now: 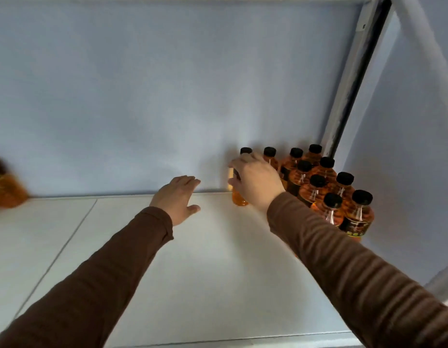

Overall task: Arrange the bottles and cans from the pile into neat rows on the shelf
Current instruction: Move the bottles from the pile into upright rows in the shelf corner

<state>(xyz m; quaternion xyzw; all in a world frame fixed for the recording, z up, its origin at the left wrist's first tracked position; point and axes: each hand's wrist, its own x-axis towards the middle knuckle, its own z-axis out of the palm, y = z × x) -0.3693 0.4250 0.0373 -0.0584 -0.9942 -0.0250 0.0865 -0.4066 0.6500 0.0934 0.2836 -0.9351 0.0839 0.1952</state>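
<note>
- Bottles (325, 187) of amber drink with black caps are seen massed upright at the right end of the white shelf (192, 272), packed cap to cap against the blue back wall (142, 96) and beside the metal upright (353, 79), so that each new one has a straight edge to be set against.
- One more bottle (239, 197) is held by the right hand (255, 182), whose grip is wrapped around the upper body; the base is seen at or just above the shelf, at the open left end of the back row, where the next gap appears to lie.
- Whether the base is fully set down cannot be told, since the hand covers most of it.
- The left hand (179, 199) is held flat and spread with nothing in it, low over the shelf to the left of the gripped bottle, apparently kept ready to steady the row.
- A blurred brown heap (4, 184), judged to be the remaining pile, is glimpsed well to the left of both hands, so the work is judged to be only partly done.
</note>
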